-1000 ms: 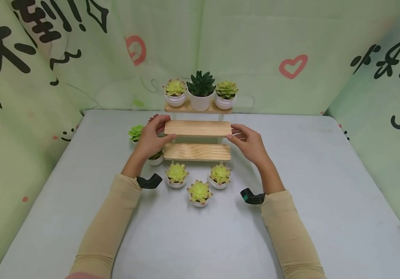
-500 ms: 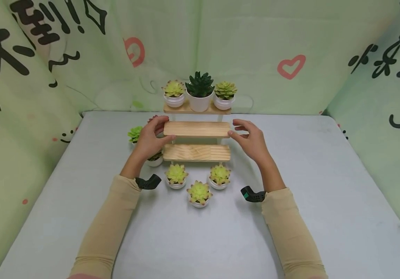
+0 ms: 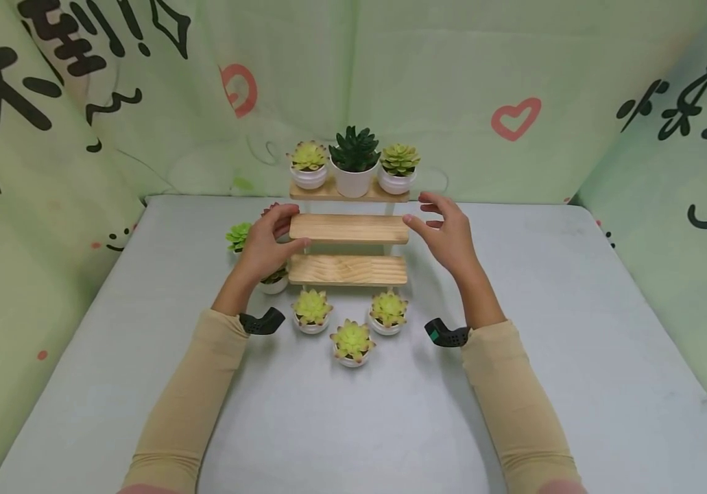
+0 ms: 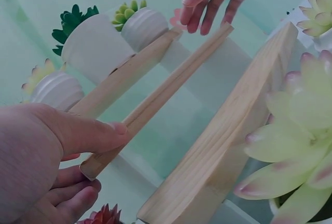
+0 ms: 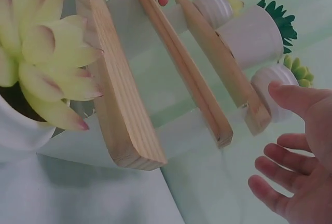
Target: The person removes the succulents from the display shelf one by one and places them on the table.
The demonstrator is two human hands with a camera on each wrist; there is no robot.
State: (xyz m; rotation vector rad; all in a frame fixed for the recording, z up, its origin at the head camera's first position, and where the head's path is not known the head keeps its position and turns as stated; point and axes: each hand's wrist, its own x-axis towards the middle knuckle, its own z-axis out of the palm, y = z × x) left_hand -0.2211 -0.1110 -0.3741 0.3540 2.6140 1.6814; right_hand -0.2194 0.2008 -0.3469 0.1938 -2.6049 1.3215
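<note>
A three-tier wooden plant stand stands at the back of the table. Its middle shelf board (image 3: 349, 229) is bare, as is the lower board (image 3: 348, 270). My left hand (image 3: 269, 241) holds the middle board's left end; in the left wrist view the thumb (image 4: 101, 137) lies on the upper face with fingers below. Off the right end, my right hand (image 3: 450, 239) has its fingers spread and grips nothing; the right wrist view shows a gap between these fingers (image 5: 290, 167) and the boards. Three potted succulents, with a dark green one (image 3: 355, 152) in the middle, fill the top board (image 3: 350, 196).
Three pale green succulents in white pots stand before the stand, the foremost (image 3: 352, 339) nearest me. Left of it, partly behind my left hand, are a bright green succulent (image 3: 238, 236), a dark one (image 3: 275, 280) and a red one (image 4: 104, 215). A green printed cloth backs the table.
My right hand has let go of the middle board's right end and moved slightly away, up and to the right, its fingers opening. The left hand keeps its hold; the plants have not moved.
</note>
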